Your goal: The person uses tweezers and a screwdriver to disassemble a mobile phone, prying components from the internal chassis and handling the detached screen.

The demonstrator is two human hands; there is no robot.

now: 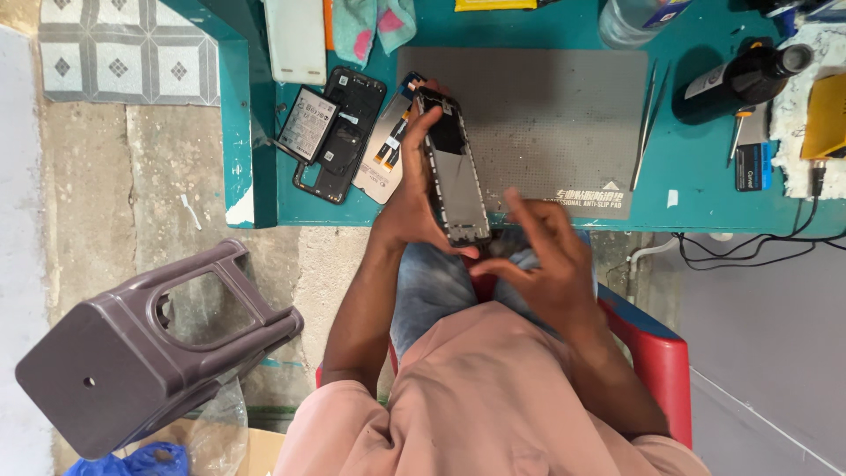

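Observation:
My left hand (412, 198) grips an opened phone body (456, 172), a long dark frame with a grey metal plate showing, held upright over the near edge of the teal table (696, 167). My right hand (538, 256) hovers just right of the phone's lower end with fingers spread and curled, holding nothing that I can see. On the table left of the phone lie a black phone back cover (352, 92), a flat black battery (308, 123) and a white screen panel (381, 163) with orange flex cables.
A grey anti-slip mat (546, 115) covers the table's middle. Tweezers (648, 123), a dark bottle (740, 79), a small screwdriver (738, 132) and a yellow box (828, 115) lie right. A grey plastic stool (150, 344) lies tipped on the floor at left. I sit on a red chair (656, 353).

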